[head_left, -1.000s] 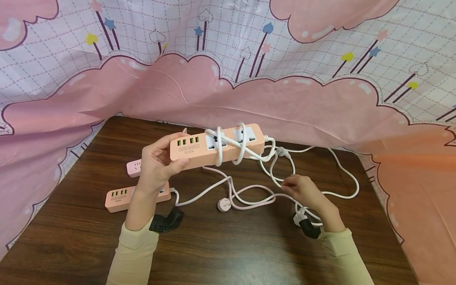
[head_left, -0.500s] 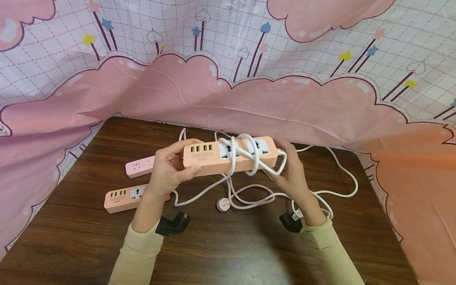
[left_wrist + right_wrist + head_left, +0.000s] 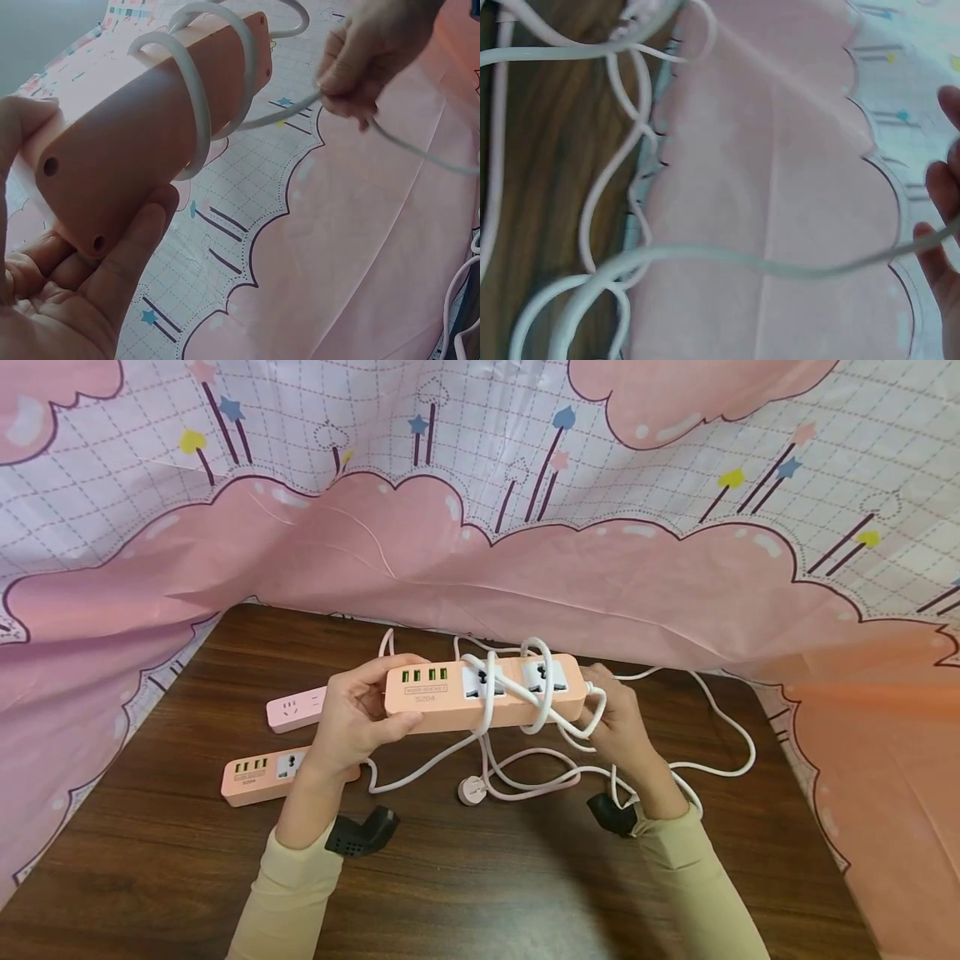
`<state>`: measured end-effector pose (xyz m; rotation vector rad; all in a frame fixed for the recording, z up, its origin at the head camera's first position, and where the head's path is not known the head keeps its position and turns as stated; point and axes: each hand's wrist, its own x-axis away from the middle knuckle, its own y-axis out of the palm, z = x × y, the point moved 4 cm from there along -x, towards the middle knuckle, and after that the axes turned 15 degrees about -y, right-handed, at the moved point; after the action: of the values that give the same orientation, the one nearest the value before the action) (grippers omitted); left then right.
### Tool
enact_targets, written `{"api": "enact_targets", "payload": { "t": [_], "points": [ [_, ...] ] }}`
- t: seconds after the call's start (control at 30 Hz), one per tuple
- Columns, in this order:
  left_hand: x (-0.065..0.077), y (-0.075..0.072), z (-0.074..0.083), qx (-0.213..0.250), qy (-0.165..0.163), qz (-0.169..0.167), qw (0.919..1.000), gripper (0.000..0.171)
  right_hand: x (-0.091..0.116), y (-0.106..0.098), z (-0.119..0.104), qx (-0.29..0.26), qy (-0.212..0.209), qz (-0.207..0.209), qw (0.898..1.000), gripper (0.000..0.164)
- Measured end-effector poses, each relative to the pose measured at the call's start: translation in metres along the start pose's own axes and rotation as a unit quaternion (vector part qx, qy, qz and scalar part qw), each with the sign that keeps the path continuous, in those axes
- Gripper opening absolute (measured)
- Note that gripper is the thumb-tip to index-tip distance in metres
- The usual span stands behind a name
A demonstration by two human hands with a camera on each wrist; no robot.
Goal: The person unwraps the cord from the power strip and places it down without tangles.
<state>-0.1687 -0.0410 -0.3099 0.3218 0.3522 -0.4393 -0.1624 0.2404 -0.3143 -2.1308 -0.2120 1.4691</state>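
Observation:
A peach power strip [image 3: 450, 714] is held up over the table, its white cord [image 3: 489, 693] looped round the socket half. My left hand [image 3: 352, 718] grips its left end, thumb along the front side. In the left wrist view, the strip's underside [image 3: 124, 139] with screw holes faces the camera. Just past the other end, my right hand [image 3: 618, 718] pinches the cord; the left wrist view shows the right hand [image 3: 367, 64] with cord on both sides of its fingers. Only a few fingers [image 3: 939, 187] appear in the right wrist view, where the cord [image 3: 780, 266] runs to them.
A second peach power strip [image 3: 255, 789] and a pink one [image 3: 288, 712] lie on the dark wood table [image 3: 480, 893] at left. Tangled white and pink cords [image 3: 525, 789] with a round pink plug [image 3: 472, 790] spread across the middle. A patterned pink curtain [image 3: 465, 593] stands behind.
The held strip has shifted right and slightly down with my left hand. My right hand has gone from the lower right up to the strip's right end, drawing cord there.

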Motion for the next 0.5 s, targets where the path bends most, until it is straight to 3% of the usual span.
{"api": "enact_targets", "payload": {
  "t": [0.17, 0.5],
  "points": [
    [-0.001, 0.0, 0.001, 0.0, -0.002, -0.009, 1.0, 0.052, -0.007, -0.023, 0.001, 0.033, -0.002, 0.092, 0.995, 0.044],
    [-0.002, -0.001, 0.001, -0.006, -0.007, -0.016, 0.9998, 0.054, -0.01, -0.05, -0.016, 0.02, 0.011, 0.172, 0.985, 0.04]
  ]
}}
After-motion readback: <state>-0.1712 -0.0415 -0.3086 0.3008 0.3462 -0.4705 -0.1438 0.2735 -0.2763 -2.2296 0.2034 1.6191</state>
